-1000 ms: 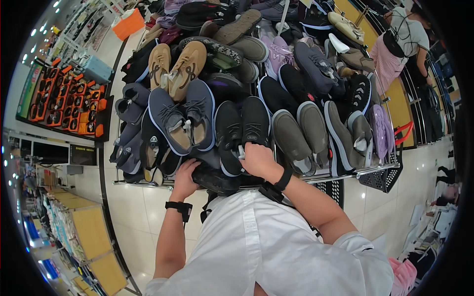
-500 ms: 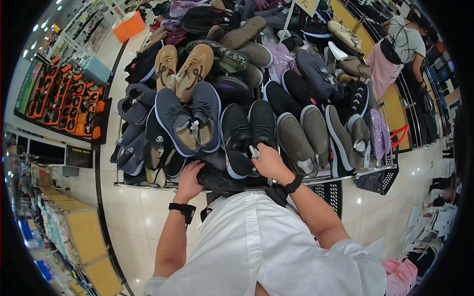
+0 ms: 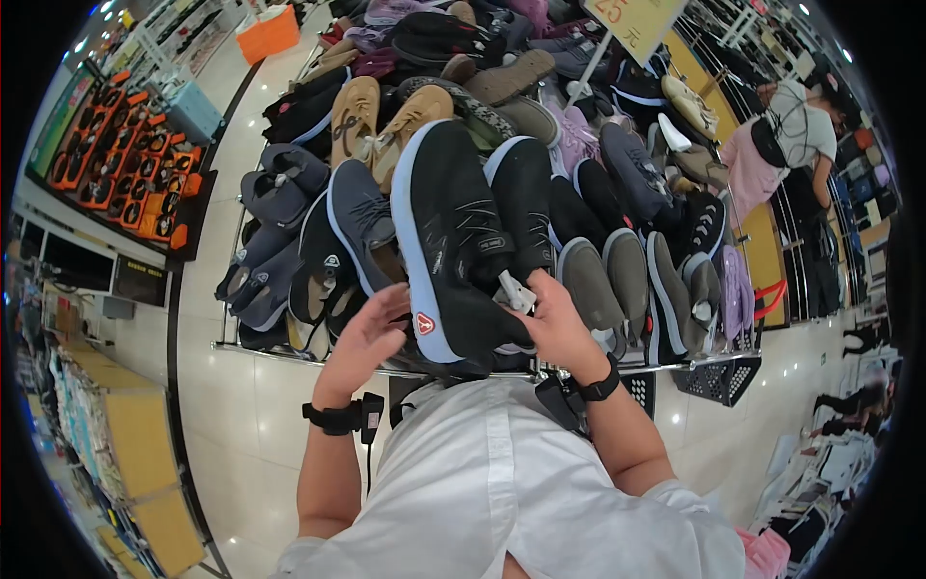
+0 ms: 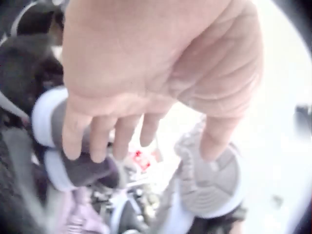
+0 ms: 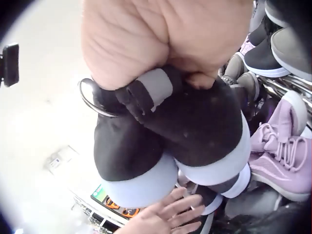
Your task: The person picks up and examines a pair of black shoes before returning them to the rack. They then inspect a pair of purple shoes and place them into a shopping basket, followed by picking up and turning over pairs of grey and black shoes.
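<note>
A pair of black sneakers (image 3: 453, 222) with pale blue-white soles is lifted in front of the shoe pile, toes pointing away. My right hand (image 3: 562, 323) grips the pair at the heels, beside a white clip-like piece (image 3: 516, 292). In the right wrist view the thumb and palm of the right hand (image 5: 165, 44) press on the black heel fabric (image 5: 195, 126). Near the outer side of the left shoe, my left hand (image 3: 365, 343) is spread with nothing in it. The left wrist view has its fingers hanging apart beside a patterned shoe sole (image 4: 209, 180).
Blue-grey sneakers (image 3: 362, 227), tan shoes (image 3: 354, 121) and grey slip-ons (image 3: 586, 285) crowd the rack, which has a metal front rail (image 3: 666, 367). A price sign (image 3: 632, 27) stands above. A black basket (image 3: 714, 379) hangs at right, near another person (image 3: 796, 125).
The right hand has raised the black sneakers off the rack towards the body. The left hand has come off the shoes at the front edge and opened beside the pair.
</note>
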Available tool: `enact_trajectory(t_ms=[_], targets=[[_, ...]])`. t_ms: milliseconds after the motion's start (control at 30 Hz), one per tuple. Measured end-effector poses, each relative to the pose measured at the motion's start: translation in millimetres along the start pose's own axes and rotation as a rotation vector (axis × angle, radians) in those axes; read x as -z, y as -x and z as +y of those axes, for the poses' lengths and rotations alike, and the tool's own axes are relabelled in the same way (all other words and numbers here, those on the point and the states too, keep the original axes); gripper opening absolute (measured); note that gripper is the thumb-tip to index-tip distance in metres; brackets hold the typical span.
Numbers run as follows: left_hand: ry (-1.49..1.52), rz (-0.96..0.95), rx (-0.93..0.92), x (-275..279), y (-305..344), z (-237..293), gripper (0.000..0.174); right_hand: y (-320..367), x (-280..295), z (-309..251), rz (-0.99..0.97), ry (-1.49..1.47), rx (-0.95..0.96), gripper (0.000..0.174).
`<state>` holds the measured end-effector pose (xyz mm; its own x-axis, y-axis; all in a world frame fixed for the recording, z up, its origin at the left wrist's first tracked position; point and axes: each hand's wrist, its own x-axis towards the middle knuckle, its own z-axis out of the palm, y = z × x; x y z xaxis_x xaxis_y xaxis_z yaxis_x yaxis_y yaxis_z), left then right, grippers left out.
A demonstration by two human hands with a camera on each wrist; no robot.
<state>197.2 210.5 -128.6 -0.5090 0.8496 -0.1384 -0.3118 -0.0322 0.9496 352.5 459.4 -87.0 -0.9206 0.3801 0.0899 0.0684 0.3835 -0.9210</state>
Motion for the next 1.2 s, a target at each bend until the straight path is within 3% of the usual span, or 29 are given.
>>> enact_trajectory(t_ms=[133,200,233,267,333,400,500,600,667,700,867,933,1067,1200], targets=[[0.166,-0.027,-0.203,-19,2,38,0.071,-7,-6,-22,-0.07,-0.065,0.034,0.026],[0.236,0.161,-0.079,-26,1,37,0.067,-7,-13,-34,-0.087,-0.014,0.067,0.024],[0.286,0.067,-0.064,-17,9,31,0.064,-7,-17,-40,-0.131,0.023,0.095,0.025],[0.375,0.112,0.052,-15,13,21,0.059,-7,-21,-43,-0.171,0.059,0.12,0.025],[0.701,0.18,-0.065,-30,18,16,0.058,-7,-32,-43,-0.225,0.051,0.189,0.026],[0.894,0.083,-0.181,-23,19,3,0.059,-7,-26,-66,-0.298,0.153,0.1,0.031],[0.876,0.137,-0.225,-29,18,12,0.062,-9,-19,-95,-0.347,0.168,0.165,0.035],[0.929,0.04,-0.3,-30,12,25,0.064,-6,-10,-113,-0.364,0.196,0.232,0.038],[0.789,0.105,-0.344,-26,10,25,0.066,-4,-5,-118,-0.332,0.179,0.285,0.041],[0.711,0.124,-0.277,-16,12,21,0.098,-4,-3,-119,-0.321,0.174,0.307,0.043],[0.62,0.156,-0.345,-13,19,28,0.096,6,4,-123,-0.166,0.066,0.278,0.048],[-0.396,0.39,-0.247,-7,25,24,0.098,8,5,-121,-0.105,-0.022,0.219,0.057],[-0.525,0.34,-0.294,-6,23,13,0.091,15,-1,-128,0.085,0.028,0.17,0.066],[-0.305,0.254,-0.353,-14,22,17,0.078,17,7,-132,0.153,0.102,0.172,0.075]])
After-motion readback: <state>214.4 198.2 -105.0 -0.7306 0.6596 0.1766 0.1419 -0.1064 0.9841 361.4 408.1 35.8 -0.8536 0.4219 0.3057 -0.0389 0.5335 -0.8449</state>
